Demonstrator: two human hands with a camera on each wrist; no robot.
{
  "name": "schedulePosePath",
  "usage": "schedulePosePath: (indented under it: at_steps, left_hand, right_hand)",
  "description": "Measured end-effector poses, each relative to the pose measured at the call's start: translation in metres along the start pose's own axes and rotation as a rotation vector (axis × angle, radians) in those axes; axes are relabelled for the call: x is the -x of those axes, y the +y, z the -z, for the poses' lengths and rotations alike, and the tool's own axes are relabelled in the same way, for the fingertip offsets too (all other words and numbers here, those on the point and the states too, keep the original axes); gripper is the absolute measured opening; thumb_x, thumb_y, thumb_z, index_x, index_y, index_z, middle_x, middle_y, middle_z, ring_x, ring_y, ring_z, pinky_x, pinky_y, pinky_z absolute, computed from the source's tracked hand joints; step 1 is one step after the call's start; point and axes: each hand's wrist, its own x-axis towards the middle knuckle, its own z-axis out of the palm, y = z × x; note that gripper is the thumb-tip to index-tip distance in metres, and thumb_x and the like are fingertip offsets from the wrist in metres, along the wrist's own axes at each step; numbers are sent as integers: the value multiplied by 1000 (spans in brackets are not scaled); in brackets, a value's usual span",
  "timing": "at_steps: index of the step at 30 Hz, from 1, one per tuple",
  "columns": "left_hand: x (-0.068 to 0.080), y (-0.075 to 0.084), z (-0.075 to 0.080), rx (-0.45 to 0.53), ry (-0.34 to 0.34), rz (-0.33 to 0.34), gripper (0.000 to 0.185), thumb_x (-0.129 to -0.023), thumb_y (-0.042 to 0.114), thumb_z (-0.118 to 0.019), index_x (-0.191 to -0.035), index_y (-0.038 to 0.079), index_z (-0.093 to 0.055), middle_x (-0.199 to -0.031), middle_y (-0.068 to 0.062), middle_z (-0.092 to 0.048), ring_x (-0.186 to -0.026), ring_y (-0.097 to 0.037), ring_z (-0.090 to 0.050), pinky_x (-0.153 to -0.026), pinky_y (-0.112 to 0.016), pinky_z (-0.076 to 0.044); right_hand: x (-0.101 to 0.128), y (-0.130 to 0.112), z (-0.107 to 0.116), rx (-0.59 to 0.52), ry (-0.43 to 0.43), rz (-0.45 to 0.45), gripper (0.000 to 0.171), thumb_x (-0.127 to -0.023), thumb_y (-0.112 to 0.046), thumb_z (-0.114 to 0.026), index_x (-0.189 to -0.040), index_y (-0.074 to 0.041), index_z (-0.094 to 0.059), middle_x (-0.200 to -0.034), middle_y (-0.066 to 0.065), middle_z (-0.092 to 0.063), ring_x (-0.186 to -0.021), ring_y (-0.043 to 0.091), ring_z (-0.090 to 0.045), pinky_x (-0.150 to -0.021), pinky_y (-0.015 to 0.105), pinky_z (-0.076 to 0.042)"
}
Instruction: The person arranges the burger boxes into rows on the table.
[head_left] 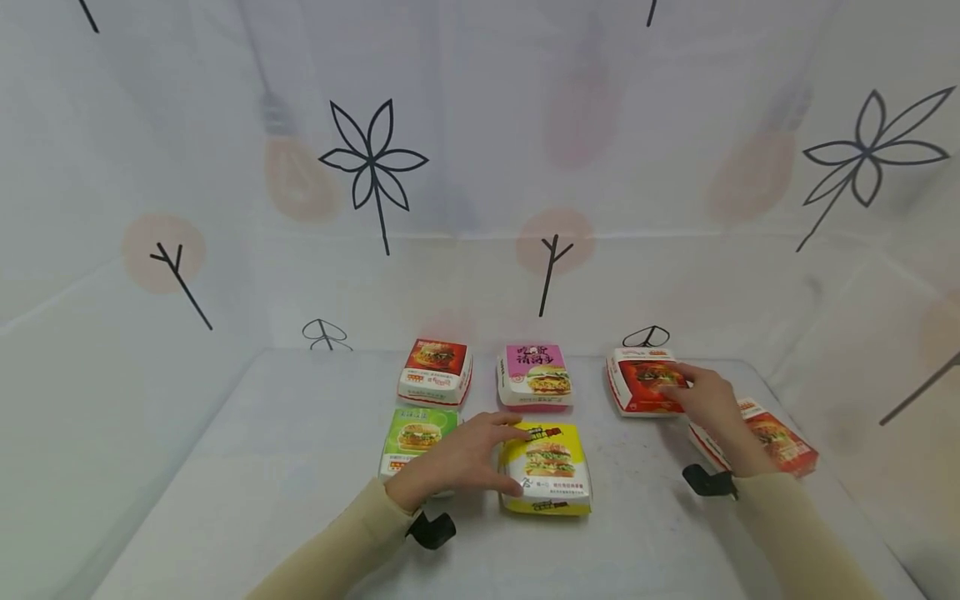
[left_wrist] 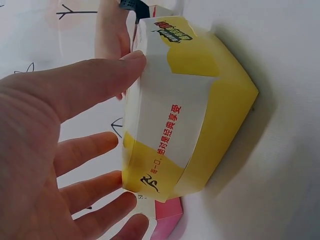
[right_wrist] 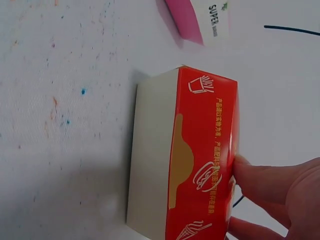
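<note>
Left hand point(head_left: 459, 458) reaches in from the near edge, forearm angled toward the yellow burger box point(head_left: 547, 469). Fingers straight and spread, thumb tip touching the box's top left edge; in the left wrist view the fingers point(left_wrist: 95, 152) sit flat along the box's side, not wrapped round it. Holds nothing.

Right hand point(head_left: 705, 398) stretches out past the yellow box to its far right, fingers laid on top of a red burger box point(head_left: 642, 381). Right wrist view shows fingertips point(right_wrist: 260, 177) pressing on the lid edge; whether it actually grips, cannot tell.

Count: six burger boxes on the white table point(head_left: 285, 467). One yellow, near the front middle. One green box point(head_left: 417, 437) just left of it, partly under the left wrist. One pink box point(head_left: 535, 375) right behind the yellow. Three red ones: one point(head_left: 437, 371) behind-left of the yellow, the one under the right hand behind-right, and one point(head_left: 765, 437) further right, beside the right forearm.

A black strap point(head_left: 431, 529) sits on each wrist.
</note>
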Motion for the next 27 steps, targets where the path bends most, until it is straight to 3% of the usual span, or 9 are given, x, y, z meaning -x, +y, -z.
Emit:
schedulePosePath:
  at_steps: [8,14,22,27]
  left_hand:
    - [-9,-2,8,23,33,-29,68,-80,48,-80,-140,26,-58,-153,5,-43,-140,-21,-38,-111,-46,-37]
    - [-32,1,22,56,47,-59,63,-85,48,-76,-141,28,-58,-149,7,-47,-139,-19,-40,-110,-47,-38]
    - [-82,9,39,308,46,-96,53,-91,39,-73,-139,23,-59,-139,1,-58,-129,-22,-52,-105,-40,-44]
    - [-117,9,38,483,52,-66,43,-92,31,-72,-134,25,-62,-133,8,-61,-123,-14,-55,-101,-34,-46]
  right_hand:
    - [0,-9,-11,35,8,28,62,-99,-27,-61,-150,-1,-39,-144,40,-34,-129,56,-32,-102,67,-35]
    - [-2,-14,-13,8,5,20,62,-99,-27,-61,-151,-3,-37,-146,39,-33,-130,55,-33,-102,66,-35]
    - [-4,-18,-14,-20,0,-34,65,-99,-27,-63,-152,-4,-36,-148,38,-31,-132,55,-29,-104,66,-35]
    - [-3,-18,-13,-41,-23,-43,66,-99,-29,-63,-153,-5,-34,-149,37,-29,-134,55,-28,-105,66,-33]
